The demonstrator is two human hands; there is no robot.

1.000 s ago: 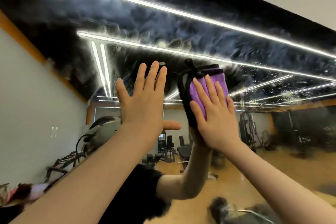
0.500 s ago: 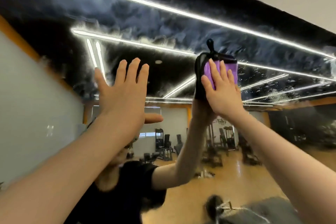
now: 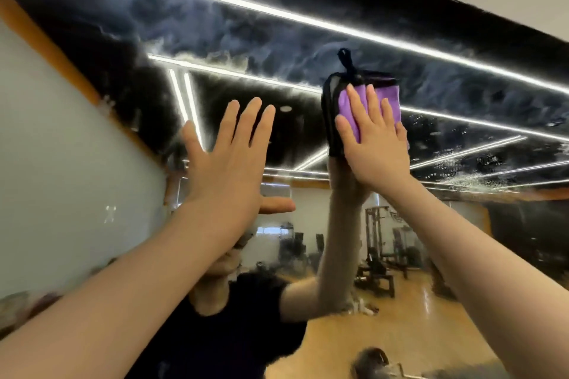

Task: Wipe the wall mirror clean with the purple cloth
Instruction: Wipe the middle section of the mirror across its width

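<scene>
Item: my right hand (image 3: pixel 374 144), fingers straight, pressing the folded purple microfibre cloth (image 3: pixel 368 101) flat against the smeared wall mirror (image 3: pixel 277 40); my left hand (image 3: pixel 228 163) flat, holding nothing.

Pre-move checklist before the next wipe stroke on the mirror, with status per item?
1. Purple cloth flat under right hand, fingers straight: ok.
2. Cloth against the wall mirror: ok.
3. Left hand open, spread by the glass, clear of the cloth: ok; touching the glass: cannot tell.
4. Hazy smears above the cloth not yet wiped: not ok.
5. Droplet specks on the glass right of the cloth: not ok.
6. Cloth wetness: cannot tell.
</scene>
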